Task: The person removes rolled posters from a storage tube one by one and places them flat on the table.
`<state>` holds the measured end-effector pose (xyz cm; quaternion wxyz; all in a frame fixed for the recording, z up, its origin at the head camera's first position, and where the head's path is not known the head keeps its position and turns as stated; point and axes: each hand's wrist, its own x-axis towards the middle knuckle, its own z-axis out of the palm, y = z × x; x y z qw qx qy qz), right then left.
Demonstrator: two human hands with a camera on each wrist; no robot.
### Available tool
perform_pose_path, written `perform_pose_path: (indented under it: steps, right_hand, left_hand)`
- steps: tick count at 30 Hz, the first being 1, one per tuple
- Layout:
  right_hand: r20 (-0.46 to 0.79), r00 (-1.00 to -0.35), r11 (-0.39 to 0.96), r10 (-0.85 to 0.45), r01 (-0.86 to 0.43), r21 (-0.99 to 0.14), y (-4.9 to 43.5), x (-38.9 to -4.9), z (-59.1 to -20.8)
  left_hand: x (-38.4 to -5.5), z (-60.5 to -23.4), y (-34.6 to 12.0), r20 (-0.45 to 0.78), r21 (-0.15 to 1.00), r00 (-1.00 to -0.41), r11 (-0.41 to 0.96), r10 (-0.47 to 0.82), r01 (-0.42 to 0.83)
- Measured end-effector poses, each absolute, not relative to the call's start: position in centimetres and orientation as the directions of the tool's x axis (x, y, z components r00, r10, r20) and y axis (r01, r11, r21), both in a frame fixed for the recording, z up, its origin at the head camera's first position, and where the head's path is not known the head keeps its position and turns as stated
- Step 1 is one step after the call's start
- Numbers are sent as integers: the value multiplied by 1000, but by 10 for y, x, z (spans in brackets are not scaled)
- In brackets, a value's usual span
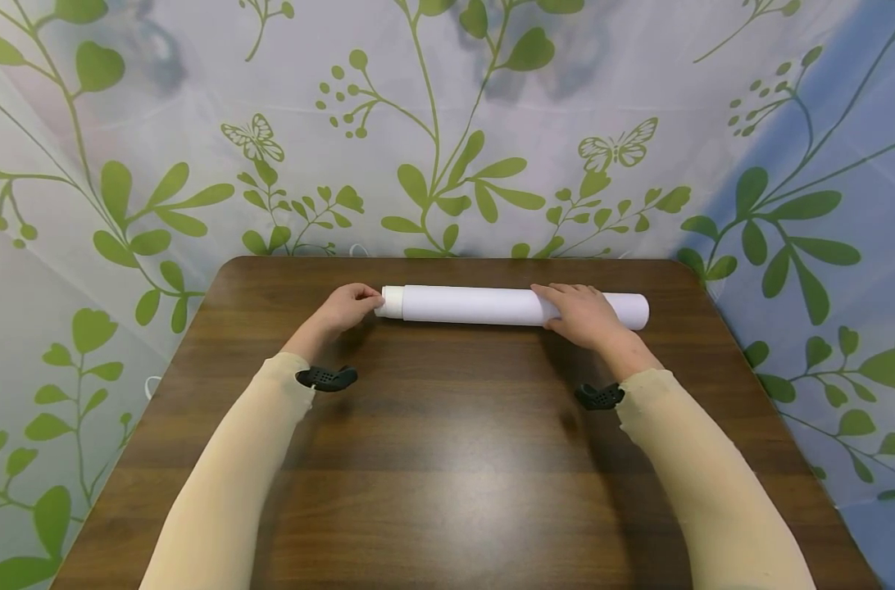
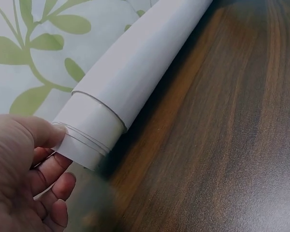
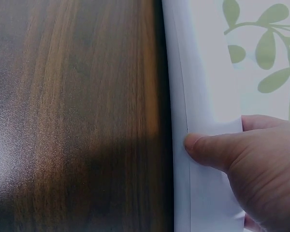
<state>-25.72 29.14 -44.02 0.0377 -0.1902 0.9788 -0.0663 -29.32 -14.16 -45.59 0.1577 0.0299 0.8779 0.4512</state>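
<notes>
While left hand (image 1: 347, 306) pinches its end | white roll (image 1: 470, 306) beneath right hand (image 1: 583, 315)

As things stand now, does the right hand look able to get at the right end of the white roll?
Probably yes: the right hand holds the white roll close to its right end, and nothing visible stands between them.

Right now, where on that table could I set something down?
The largest bare patch of table lies between the left sleeve and right sleeve, nearer than the white roll. A narrow strip is free behind the roll. It is crowded along the roll: the left hand pinches one end, the right hand holds it near the other.
</notes>
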Motion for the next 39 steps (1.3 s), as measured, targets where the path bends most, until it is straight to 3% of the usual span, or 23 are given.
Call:
perform_pose_path:
  steps: [29,39]
  right_hand:
    - [-71,-925,921,-374,-362,-142,288,-257,-437]
    - [-76,-925,923,-372,-359,-140,287,-258,-435]
  left_hand:
    - [-301,-465,-141,-309,871,-938,442,156,-213]
    - [-304,-462,-132,-397,885,-912,309,106,-349]
